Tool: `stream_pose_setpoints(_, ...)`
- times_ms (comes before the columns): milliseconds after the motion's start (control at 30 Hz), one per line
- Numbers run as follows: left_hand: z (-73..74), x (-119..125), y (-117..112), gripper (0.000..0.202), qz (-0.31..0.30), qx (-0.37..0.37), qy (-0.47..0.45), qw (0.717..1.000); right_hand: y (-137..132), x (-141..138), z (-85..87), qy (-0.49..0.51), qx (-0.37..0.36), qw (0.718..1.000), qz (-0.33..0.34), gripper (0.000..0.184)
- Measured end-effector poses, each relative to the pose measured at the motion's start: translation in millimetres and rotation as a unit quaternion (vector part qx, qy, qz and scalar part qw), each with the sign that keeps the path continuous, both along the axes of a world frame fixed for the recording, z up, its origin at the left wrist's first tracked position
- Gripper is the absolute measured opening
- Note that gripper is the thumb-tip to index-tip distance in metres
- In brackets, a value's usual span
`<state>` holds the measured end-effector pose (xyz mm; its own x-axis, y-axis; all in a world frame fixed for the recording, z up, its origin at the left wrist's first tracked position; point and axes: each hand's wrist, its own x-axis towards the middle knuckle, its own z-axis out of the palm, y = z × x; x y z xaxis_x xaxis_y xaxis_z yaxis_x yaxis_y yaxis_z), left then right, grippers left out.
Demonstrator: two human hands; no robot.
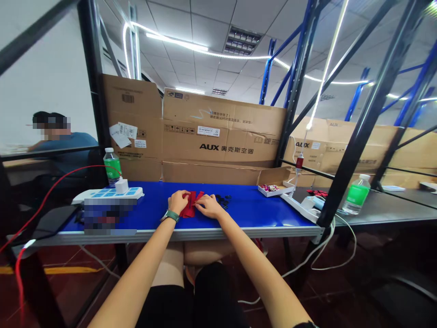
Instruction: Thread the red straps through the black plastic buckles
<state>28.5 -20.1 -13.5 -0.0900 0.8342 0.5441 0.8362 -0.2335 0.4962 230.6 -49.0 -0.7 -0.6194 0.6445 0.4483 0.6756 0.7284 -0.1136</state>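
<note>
From my remote seat I see matte red, cloth-like strips (189, 212) overlapping in a flat bundle on the glossy blue tabletop (252, 212) just below the frame's centre, with the left hand (178, 202) and right hand (209, 206) touching them from either side, fingers bent, though I cannot tell whether either one grips. Small dark pieces (224, 200) lie just beyond the right hand, crowding that side. I have brown cardboard panels (221, 132) walling off the back, a white power strip (107, 195) and clear plastic bottle (112, 166) at left, and an open carton (271, 190) right of centre.
</note>
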Motion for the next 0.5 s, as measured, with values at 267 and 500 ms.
stream_pose_setpoints(267, -0.3, 6.6, -3.5, 0.031, -0.003, -0.09, 0.09, 0.992, 1.0, 2.1, 2.2, -0.003, 0.018, 0.989, -0.145, 0.026)
stream_pose_setpoints(500, -1.1, 7.4, -5.5, 0.038, -0.026, -0.104, 0.11, 0.988, 5.1, 4.0, -4.6, -0.017, -0.024, 0.987, -0.16, 0.022)
